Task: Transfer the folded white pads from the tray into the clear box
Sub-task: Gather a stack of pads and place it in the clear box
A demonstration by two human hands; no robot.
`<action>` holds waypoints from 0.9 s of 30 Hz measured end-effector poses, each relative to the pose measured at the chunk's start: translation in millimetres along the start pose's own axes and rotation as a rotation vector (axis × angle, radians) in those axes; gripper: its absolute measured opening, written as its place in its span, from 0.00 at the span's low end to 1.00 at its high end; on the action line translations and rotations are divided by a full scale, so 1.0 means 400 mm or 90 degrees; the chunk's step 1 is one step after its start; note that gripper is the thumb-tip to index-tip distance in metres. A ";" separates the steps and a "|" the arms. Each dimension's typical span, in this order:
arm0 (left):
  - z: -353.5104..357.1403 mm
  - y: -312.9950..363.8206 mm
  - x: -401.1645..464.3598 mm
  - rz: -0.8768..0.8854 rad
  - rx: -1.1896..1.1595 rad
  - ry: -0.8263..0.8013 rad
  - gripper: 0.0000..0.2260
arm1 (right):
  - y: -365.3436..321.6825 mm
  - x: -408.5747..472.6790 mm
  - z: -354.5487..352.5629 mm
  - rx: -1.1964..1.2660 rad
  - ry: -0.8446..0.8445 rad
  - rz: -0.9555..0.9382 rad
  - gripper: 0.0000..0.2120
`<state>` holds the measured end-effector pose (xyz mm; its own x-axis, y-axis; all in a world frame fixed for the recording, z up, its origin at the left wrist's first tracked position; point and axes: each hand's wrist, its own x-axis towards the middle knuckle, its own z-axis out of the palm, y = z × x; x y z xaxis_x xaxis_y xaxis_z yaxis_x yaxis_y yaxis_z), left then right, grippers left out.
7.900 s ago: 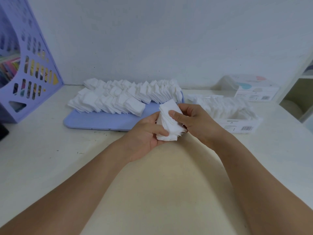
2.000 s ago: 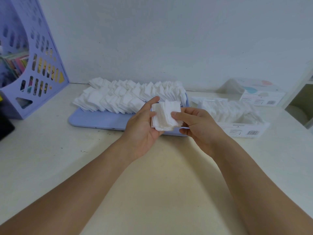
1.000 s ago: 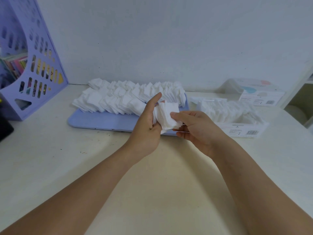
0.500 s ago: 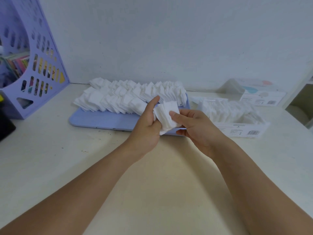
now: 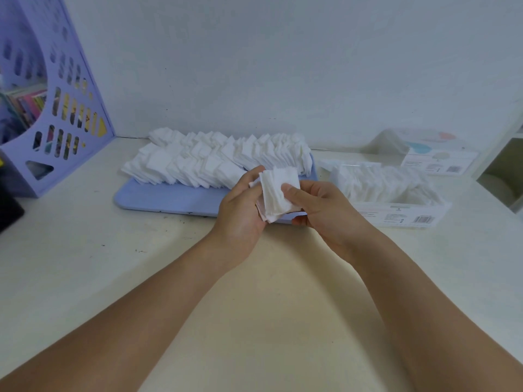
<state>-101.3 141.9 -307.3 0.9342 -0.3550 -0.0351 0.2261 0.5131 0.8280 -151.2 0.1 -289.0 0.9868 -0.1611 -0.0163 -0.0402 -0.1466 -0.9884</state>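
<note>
1. Left hand (image 5: 240, 210): at frame centre, fingers curled behind a stack (image 5: 278, 195) of folded white pads, gripping it from the left.
2. Right hand (image 5: 325, 213): just right of centre, thumb pressed on the stack's front face, fingers curled beneath; it holds the same stack.
3. Stack: held upright between both hands, above the tray's near right corner, clear of the counter (image 5: 85, 250).
4. Tray (image 5: 169, 198): blue, centre left, carrying rows of pads (image 5: 215, 159) along its far half.
5. Box (image 5: 396, 213): clear, right of the tray, partly filled with upright pads.
6. File holder (image 5: 56, 94): purple, upper left.
7. Second box (image 5: 438, 157): upper right, against the wall.
</note>
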 end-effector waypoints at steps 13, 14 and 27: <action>0.023 0.008 -0.030 -0.019 0.042 -0.028 0.19 | 0.000 -0.025 0.045 -0.119 0.005 -0.120 0.09; 0.017 0.010 -0.026 -0.035 0.019 -0.026 0.18 | -0.003 -0.028 0.047 -0.121 -0.013 -0.104 0.09; 0.018 0.019 -0.014 -0.088 -0.065 -0.086 0.25 | -0.022 -0.021 0.026 0.077 -0.055 0.031 0.14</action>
<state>-106.9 142.2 -296.8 0.8487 -0.5251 -0.0637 0.3826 0.5263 0.7593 -157.5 12.8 -281.7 0.9942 -0.0794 -0.0722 -0.0741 -0.0215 -0.9970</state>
